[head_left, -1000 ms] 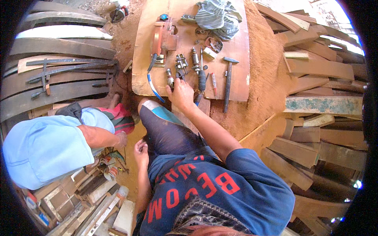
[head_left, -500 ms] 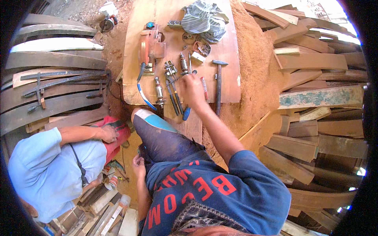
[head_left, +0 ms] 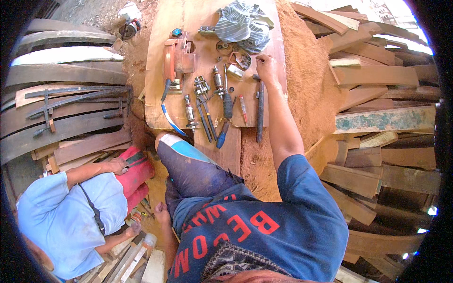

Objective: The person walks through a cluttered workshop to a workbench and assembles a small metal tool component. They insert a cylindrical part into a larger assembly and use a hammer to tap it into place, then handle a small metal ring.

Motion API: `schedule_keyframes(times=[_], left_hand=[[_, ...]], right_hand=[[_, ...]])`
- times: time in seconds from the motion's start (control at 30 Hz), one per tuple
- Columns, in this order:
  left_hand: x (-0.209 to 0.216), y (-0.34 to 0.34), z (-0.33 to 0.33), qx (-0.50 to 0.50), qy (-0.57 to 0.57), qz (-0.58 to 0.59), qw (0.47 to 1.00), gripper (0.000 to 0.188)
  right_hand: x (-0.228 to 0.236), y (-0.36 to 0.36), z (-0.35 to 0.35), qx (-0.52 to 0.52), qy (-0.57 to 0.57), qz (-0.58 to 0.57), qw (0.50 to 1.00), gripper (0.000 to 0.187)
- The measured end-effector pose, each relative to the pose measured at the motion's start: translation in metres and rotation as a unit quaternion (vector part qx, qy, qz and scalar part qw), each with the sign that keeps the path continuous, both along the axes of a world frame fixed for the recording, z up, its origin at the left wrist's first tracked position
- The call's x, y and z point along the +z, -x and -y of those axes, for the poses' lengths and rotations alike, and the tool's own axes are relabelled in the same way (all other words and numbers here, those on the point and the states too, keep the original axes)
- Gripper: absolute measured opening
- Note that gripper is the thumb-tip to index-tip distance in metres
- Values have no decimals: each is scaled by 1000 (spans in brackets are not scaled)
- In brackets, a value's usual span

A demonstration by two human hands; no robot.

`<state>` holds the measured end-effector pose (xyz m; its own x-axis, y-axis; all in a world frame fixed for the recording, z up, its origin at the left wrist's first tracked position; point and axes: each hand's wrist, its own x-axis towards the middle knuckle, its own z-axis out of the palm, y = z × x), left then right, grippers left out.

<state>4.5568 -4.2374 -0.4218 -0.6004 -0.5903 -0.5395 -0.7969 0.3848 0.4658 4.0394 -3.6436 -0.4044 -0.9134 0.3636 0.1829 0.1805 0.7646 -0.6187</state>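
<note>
My right hand is closed above the board, over the head end of a hammer. Whatever its fingers hold, if anything, is too small to make out. Down beside my thigh, my left hand has curled fingers with their inside hidden. Left of the hammer lie a slim red screwdriver, a black-handled screwdriver and a blue-handled tool. Pliers rest between two motor armatures. An orange power-tool housing and a round metal part sit farther back.
A striped cloth is bunched at the board's back. Sawdust borders it, with stacked planks right. More curved boards and clamps lie left. A co-worker in a light blue shirt sits near left.
My right hand has moved from above the screwdrivers to the right and away, over the hammer's head. The black screwdriver handle is now uncovered. My left hand has shifted slightly nearer.
</note>
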Motion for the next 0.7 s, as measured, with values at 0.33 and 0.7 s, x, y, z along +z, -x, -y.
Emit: schedule_keyframes(times=[0.33, 0.7], left_hand=[[36, 8, -3, 6, 7, 54, 998, 35], [131, 156, -112, -25, -184, -173, 967, 28]], right_hand=[[33, -60, 46, -17, 158, -6, 987, 17], [61, -124, 126, 162, 138, -27, 977, 16]])
